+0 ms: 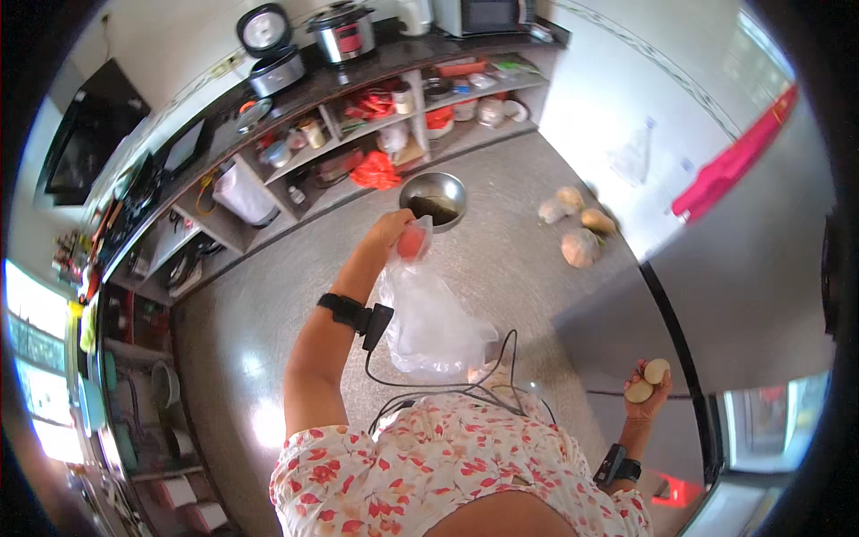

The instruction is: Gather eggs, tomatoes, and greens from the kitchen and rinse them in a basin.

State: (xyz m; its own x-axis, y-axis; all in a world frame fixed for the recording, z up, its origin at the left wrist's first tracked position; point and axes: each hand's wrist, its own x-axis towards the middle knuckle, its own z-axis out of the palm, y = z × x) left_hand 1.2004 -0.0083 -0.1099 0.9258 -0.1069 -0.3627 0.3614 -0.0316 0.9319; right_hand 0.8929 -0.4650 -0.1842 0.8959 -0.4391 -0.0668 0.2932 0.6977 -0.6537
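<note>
My left hand [392, 227], arm stretched forward, grips a clear plastic bag [433, 322] near its top. A round reddish thing [412, 243] shows through the plastic beside my fingers; its kind is unclear. The rest of the bag hangs down in front of my body. Just beyond that hand, a stainless steel bowl [455, 194] rests on the floor with something dark [433, 209] inside. Off to the lower right, my right hand [645, 403] holds two pale oval things [656, 371], perhaps potatoes, in its curled fingers.
Several tan, root-like vegetables [580, 247] lie on the grey floor [510, 268] near the white wall. A dark counter [396, 59] with filled shelves runs along the back, bearing an open rice cooker [276, 70] and a pressure cooker [343, 37]. Black cables [436, 385] cross before my waist.
</note>
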